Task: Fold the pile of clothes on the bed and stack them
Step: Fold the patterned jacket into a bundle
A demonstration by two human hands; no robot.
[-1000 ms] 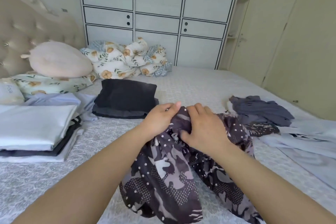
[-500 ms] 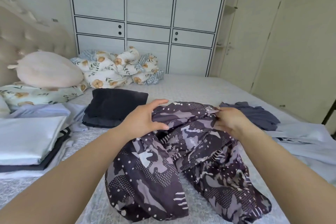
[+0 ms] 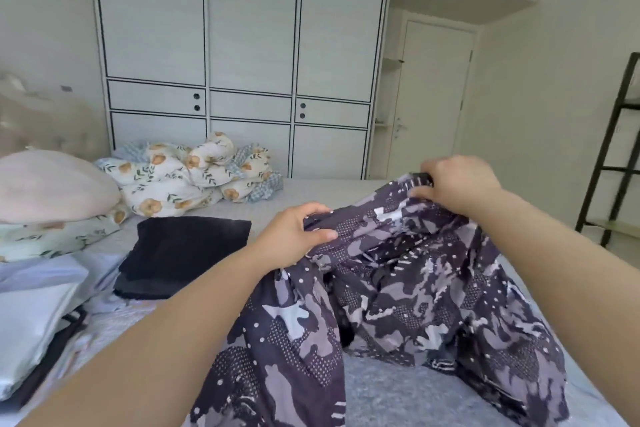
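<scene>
A dark purple camouflage-print garment [image 3: 398, 295] hangs in front of me over the grey bed [image 3: 391, 392], its two legs drooping down. My left hand [image 3: 294, 236] grips its top edge at the left. My right hand [image 3: 457, 184] grips the same edge farther right and higher. A folded black garment [image 3: 183, 253] lies on the bed to the left. A stack of folded pale and dark clothes [image 3: 31, 329] sits at the near left edge. The unfolded pile seen earlier is hidden behind the raised garment.
A pink pillow [image 3: 52, 187] and floral pillow rest at the left by the padded headboard. A crumpled floral quilt [image 3: 194, 177] lies at the bed's far side before the white wardrobe [image 3: 239, 62]. A black shelf frame [image 3: 613, 149] stands at the right.
Both hands have moved apart along the garment's top edge and lifted it off the bed; the right hand rose up and to the right. The view has tilted upward.
</scene>
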